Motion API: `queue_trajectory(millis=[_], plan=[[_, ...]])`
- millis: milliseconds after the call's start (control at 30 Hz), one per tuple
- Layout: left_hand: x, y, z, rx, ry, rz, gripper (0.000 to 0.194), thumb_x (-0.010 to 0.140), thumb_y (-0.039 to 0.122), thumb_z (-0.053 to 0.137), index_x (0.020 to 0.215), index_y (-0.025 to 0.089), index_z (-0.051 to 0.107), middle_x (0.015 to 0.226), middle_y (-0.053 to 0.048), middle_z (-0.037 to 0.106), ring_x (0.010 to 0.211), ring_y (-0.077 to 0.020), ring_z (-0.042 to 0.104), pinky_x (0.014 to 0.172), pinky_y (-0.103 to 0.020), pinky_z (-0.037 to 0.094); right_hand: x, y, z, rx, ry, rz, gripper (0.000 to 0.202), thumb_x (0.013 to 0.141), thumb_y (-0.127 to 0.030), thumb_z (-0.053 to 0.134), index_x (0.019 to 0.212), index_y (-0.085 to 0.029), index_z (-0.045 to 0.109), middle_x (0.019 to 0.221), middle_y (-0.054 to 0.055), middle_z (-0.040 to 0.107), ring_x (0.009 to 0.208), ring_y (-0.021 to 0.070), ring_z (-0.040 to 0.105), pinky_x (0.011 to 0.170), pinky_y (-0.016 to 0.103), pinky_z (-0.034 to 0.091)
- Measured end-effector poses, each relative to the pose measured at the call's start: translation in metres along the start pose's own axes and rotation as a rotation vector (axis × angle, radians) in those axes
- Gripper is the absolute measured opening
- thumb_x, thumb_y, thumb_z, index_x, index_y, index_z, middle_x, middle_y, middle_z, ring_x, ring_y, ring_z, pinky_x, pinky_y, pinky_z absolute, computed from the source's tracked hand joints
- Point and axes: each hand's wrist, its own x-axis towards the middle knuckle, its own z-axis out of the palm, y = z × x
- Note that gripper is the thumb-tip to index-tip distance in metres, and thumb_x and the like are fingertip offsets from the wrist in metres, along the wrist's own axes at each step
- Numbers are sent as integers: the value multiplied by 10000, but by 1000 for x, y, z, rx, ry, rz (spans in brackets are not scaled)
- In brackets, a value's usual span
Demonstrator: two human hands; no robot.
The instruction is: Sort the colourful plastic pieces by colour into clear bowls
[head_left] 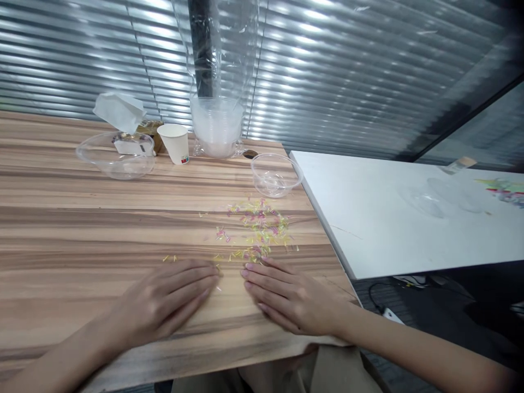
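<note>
Left hand [164,297] and right hand [290,297] lie palm-down, fingers straight and roughly together, by pink-and-yellow bits [261,217]; the label [185,160] on the paper cup [173,143] is illegible.

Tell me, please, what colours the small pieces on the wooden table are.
The small pieces are mostly yellow and pink, best in head view.

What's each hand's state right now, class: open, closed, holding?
Left hand: open, palm down, nothing visibly held.
Right hand: open, nothing visibly held, near coloured bits.
</note>
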Motion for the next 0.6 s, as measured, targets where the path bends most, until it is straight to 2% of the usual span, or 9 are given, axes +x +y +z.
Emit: queue_trajectory(millis=[167, 300, 433, 500, 600], plan=[[-4, 1, -1, 6, -82, 86, 558, 967, 110, 384, 1491, 238, 244, 1219, -17, 649, 1188, -171, 568, 1002, -300, 504, -5, 0, -8, -13, -16, 30, 321, 977, -181, 421, 1216, -43, 585, 1307, 116, 559, 1308, 204, 432, 1148, 398, 342], [-5, 7, -2, 13, -216, 98, 558, 968, 146, 391, 1496, 215, 226, 1352, -29, 537, 1241, -163, 519, 1033, -265, 459, -1, 6, -6, -55, -9, 19, 348, 977, -198, 408, 1236, -34, 575, 1329, 122, 539, 1333, 212, 398, 1148, 396, 340], [4, 20, -4, 25, -342, 54, 570, 970, 243, 442, 1495, 201, 224, 1437, -35, 423, 1280, -178, 471, 1063, -273, 406, 3, 18, 1, -106, 41, -55, 348, 967, -184, 415, 1235, -34, 577, 1307, 122, 558, 1308, 215, 431, 1141, 387, 342], [10, 24, -4, 19, -381, 21, 588, 969, 264, 450, 1500, 214, 202, 1462, -29, 381, 1309, -189, 432, 1084, -303, 379, 6, 24, 6, -102, 58, -28, 356, 968, -197, 418, 1240, -27, 572, 1313, 131, 551, 1298, 231, 441, 1129, 399, 353], [10, 22, -2, 40, -367, -38, 584, 981, 263, 418, 1506, 224, 167, 1496, -31, 323, 1343, -199, 381, 1106, -341, 345, 11, 31, 11, -56, 70, 47, 360, 983, -221, 399, 1248, -46, 568, 1323, 120, 545, 1284, 222, 454, 1116, 400, 365]])
